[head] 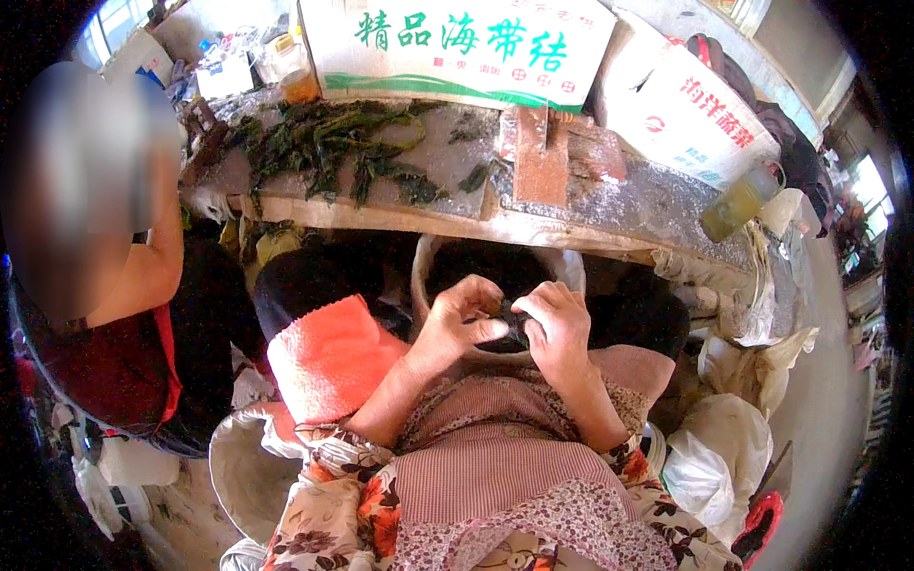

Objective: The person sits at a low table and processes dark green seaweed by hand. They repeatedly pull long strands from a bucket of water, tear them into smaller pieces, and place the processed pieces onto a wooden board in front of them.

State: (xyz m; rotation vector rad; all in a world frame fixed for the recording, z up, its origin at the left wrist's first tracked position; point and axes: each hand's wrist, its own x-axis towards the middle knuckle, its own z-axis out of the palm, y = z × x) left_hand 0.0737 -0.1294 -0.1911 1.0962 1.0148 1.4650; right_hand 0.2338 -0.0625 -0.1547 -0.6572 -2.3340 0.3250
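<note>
My left hand (460, 317) and my right hand (555, 321) meet in front of my lap, over a round, pale-rimmed bucket (423, 275). Between the fingertips of both is a small dark piece of seaweed (513, 325), partly covered by the fingers. The inside of the bucket looks black, so its contents cannot be made out. Dark green seaweed strips (335, 146) lie in a loose heap on the bench (457, 168) ahead. Right of the heap, a thin upright metal blade (547, 127) stands at a brown wooden block (540, 171).
A co-worker (143, 285) sits close on my left. Cardboard boxes (464, 50) bearing writing stand along the bench's back. A jar of yellowish liquid (739, 203) is at the right end, an amber-filled jar (296, 71) at back left. Sacks (721, 457) lie at right; a red towel (335, 364) covers my left thigh.
</note>
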